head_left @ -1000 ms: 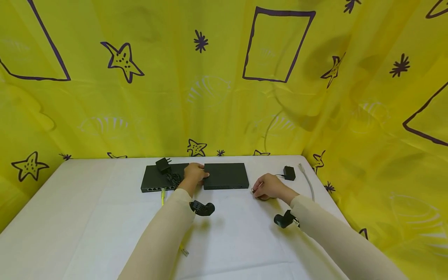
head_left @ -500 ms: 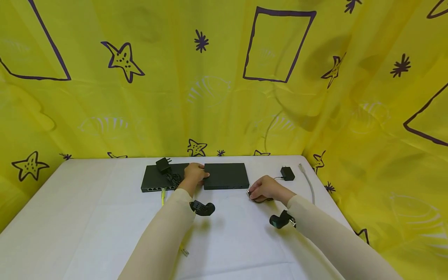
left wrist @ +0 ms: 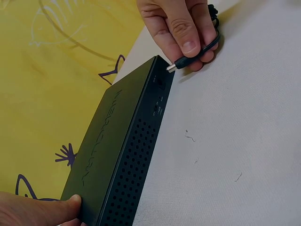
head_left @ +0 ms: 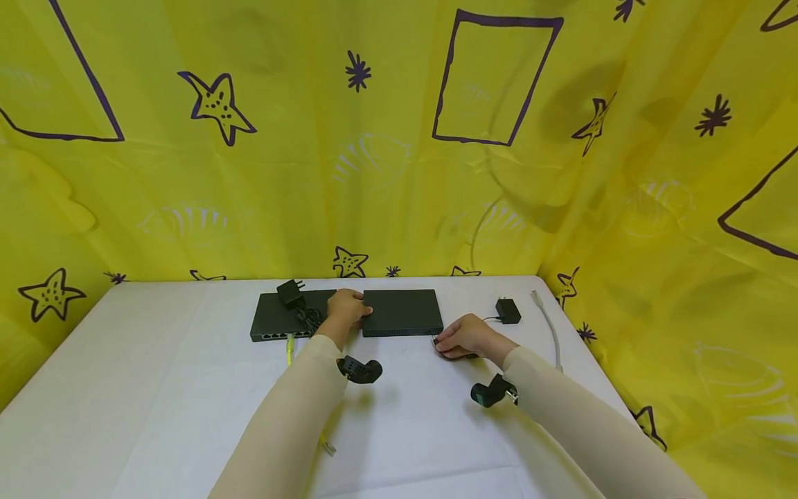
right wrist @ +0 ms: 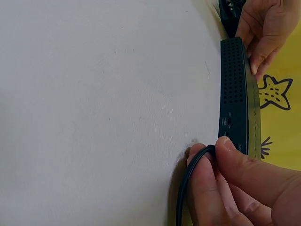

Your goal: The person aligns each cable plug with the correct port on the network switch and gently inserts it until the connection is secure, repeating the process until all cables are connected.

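A yellow curtain (head_left: pixel 399 173) printed with dark star outlines is filling the upper frame and right side of the head view; a white cloth (head_left: pixel 187 395) is covering the table below. A black box (head_left: pixel 402 313) is lying flat near mid-frame, its perforated face (left wrist: pixel 135 155) turned toward the wearer. The left hand (head_left: pixel 346 310) is gripping the box's left end, thumb on the top panel. The right hand (head_left: pixel 464 336) is pinching a barrel plug (left wrist: pixel 182 63), its metal tip pointing at the labelled end of that face. The tip is sitting just beside the face; contact: cannot tell. A thin cord (right wrist: pixel 182 190) is curving back from the plug; a wall adapter (head_left: pixel 508 311) is lying right of centre.

Left of centre, a second box (head_left: pixel 264 315) is bearing another adapter (head_left: pixel 289 294) with bundled cord; a yellow cable (head_left: pixel 289 348) is showing at its ports. A grey cable (head_left: pixel 548 326) is lying at the right.

Handling (judged): box probably rigid, fairly light, liable to slide on cloth; best held by a short end. Plug stiff and small; best pinched on its moulded body, the springy cord possibly twisting it.
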Action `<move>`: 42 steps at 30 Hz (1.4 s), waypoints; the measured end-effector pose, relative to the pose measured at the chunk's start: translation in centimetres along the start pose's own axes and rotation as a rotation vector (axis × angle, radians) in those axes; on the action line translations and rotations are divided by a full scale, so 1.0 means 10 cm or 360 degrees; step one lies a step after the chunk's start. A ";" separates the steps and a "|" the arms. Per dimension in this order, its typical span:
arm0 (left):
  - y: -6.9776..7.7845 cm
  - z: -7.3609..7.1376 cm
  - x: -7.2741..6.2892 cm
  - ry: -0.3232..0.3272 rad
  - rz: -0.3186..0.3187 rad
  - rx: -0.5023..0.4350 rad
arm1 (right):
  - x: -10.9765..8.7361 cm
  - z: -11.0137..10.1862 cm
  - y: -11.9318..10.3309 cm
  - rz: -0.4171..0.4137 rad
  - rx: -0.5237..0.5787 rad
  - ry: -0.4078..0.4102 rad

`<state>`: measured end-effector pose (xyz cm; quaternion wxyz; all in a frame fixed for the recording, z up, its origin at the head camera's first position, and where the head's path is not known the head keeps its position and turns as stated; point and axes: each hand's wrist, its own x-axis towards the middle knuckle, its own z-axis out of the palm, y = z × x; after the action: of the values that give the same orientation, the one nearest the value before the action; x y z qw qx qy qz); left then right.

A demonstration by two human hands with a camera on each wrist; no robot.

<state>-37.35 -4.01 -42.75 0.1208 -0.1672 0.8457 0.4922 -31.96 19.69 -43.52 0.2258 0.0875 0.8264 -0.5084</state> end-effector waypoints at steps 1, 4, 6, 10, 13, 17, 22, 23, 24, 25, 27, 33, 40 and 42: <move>0.00 0.00 0.00 -0.0001 -0.0001 -0.0003 | 0.00 0.01 0.00 0.0010 0.0009 0.0008; 0.01 0.00 0.00 -0.0006 -0.0005 -0.0014 | 0.02 0.03 0.00 0.0041 0.0047 0.0032; 0.01 0.00 0.00 -0.0010 -0.0017 -0.0024 | 0.03 0.04 -0.01 0.0063 0.0074 0.0050; 0.01 0.01 0.01 -0.0012 -0.0036 -0.0028 | 0.04 0.07 -0.03 0.0090 0.0144 0.0081; 0.01 0.01 0.02 -0.0008 -0.0039 -0.0025 | 0.04 0.09 -0.05 0.0087 0.0191 0.0090; 0.01 0.01 0.03 -0.0012 -0.0043 -0.0030 | 0.04 0.10 -0.05 0.0100 0.0240 0.0100; 0.01 0.01 0.02 -0.0018 -0.0044 -0.0031 | 0.05 0.11 -0.06 0.0154 0.0274 0.0125; 0.01 0.01 0.01 -0.0018 -0.0043 -0.0033 | 0.05 0.12 -0.06 0.0161 0.0268 0.0130; 0.01 0.01 0.01 -0.0018 -0.0039 -0.0030 | 0.05 0.12 -0.06 0.0172 0.0266 0.0138; 0.00 0.01 0.01 -0.0019 -0.0035 -0.0023 | 0.06 0.12 -0.06 0.0181 0.0260 0.0147; 0.00 0.01 0.01 -0.0019 -0.0026 -0.0017 | 0.07 0.12 -0.06 0.0191 0.0249 0.0160; 0.00 -0.01 0.00 -0.0021 -0.0013 -0.0002 | 0.08 0.12 -0.06 0.0194 0.0259 0.0177; 0.00 0.00 0.01 -0.0030 -0.0009 0.0001 | 0.09 0.13 -0.08 0.0208 0.0285 0.0208; 0.00 0.00 0.01 -0.0032 -0.0017 -0.0008 | 0.09 0.14 -0.08 0.0206 0.0284 0.0217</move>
<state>-37.47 -4.07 -42.81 0.1315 -0.1668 0.8424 0.4953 -32.70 18.02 -43.80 0.1927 0.1948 0.7839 -0.5571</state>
